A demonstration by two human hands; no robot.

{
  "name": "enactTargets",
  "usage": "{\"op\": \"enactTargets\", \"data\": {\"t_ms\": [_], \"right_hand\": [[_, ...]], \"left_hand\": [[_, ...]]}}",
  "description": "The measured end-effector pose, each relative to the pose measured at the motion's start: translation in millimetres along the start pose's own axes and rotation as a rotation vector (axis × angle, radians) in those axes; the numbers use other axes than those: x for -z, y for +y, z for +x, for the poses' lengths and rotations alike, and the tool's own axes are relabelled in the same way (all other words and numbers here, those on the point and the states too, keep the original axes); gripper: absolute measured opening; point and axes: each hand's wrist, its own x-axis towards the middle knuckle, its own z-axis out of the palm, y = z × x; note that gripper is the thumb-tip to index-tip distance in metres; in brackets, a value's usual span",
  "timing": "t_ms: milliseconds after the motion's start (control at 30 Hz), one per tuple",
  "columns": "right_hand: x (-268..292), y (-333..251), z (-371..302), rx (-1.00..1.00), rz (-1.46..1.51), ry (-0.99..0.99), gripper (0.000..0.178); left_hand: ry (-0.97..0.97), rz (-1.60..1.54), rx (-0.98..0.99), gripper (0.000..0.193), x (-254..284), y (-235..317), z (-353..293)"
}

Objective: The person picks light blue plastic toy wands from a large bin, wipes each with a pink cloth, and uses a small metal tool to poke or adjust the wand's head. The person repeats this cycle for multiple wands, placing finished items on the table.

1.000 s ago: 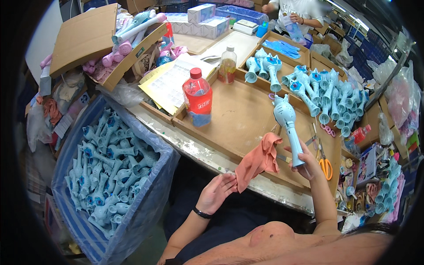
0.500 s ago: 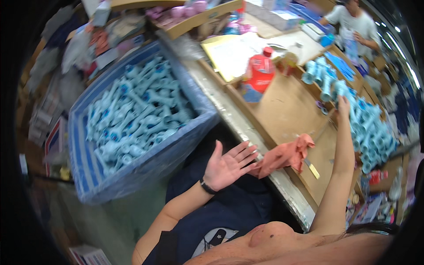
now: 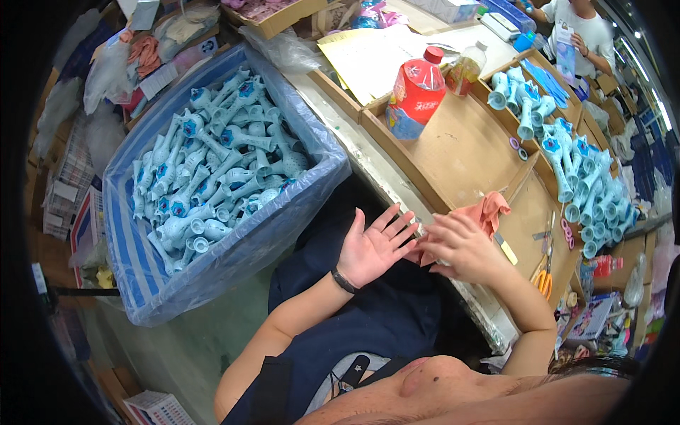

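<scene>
My left hand [image 3: 372,249] is palm up with its fingers spread, over my lap by the table edge, and nothing lies in it. Close beside it my right hand [image 3: 464,248] shows its back, with fingers stretched toward the left one and nothing visible in them. Behind the right hand, partly covered by it, a salmon-coloured cloth [image 3: 489,210] rests at the table's edge. To my left stands a blue-striped bin lined with clear plastic [image 3: 312,142], heaped with light-blue flared plastic pieces [image 3: 205,170], several bearing dark-blue flower shapes.
More light-blue pieces [image 3: 591,191] are piled on the table at right. A cardboard tray [image 3: 460,156] holds a red-labelled bottle [image 3: 418,95]. Orange-handled scissors [image 3: 544,280] and a yellow-handled cutter [image 3: 506,249] lie nearby. Another person [image 3: 581,35] is at the far right.
My right hand has come back from the light-blue pieces at the right to beside my left hand. The left hand stays open, almost in place. The view has shifted slightly.
</scene>
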Motion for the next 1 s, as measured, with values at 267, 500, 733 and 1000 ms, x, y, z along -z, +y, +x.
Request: {"op": "enactTargets", "data": {"t_ms": [267, 500, 733, 1000], "right_hand": [[4, 4, 20, -0.123, 0.369, 0.286, 0.022], [-10, 1, 28, -0.046, -0.049, -0.053, 0.029], [3, -10, 15, -0.127, 0.230, 0.316, 0.013], [23, -42, 68, -0.186, 1.019, 1.020, 0.009]], "left_hand": [[0.193, 0.827, -0.084, 0.045, 12, 5, -19], [-0.082, 2.262, -0.563, 0.056, 33, -13, -7], [-0.319, 2.308, -0.959, 0.066, 28, -13, 3], [-0.379, 0.969, -0.136, 0.045, -43, 58, -37]]}}
